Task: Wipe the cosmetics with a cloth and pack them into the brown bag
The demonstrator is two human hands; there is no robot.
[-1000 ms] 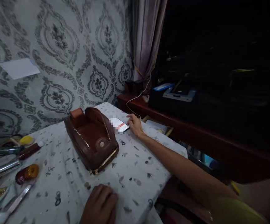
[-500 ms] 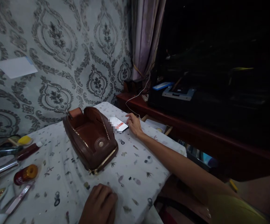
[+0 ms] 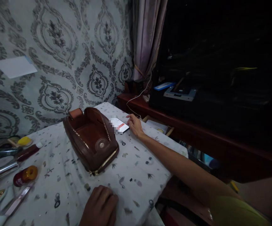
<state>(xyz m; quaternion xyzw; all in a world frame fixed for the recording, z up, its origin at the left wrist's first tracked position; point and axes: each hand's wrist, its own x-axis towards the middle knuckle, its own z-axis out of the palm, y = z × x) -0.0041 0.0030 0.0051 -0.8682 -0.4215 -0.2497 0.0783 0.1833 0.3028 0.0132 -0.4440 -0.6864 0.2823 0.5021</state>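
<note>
In the head view, the phone lies screen-up on the worktop, just right of the brown bag. The right hand is loosely open at its near edge; whether it touches is unclear. The left hand rests curled, its palm hidden, so a hold cannot be told. The flat, rigid phone is probably light, slippery and fragile, best gripped by its long edges. The boxy bag, smooth and leather-like with a metal zip, looks soft-sided and should lift by both flanks.
</note>
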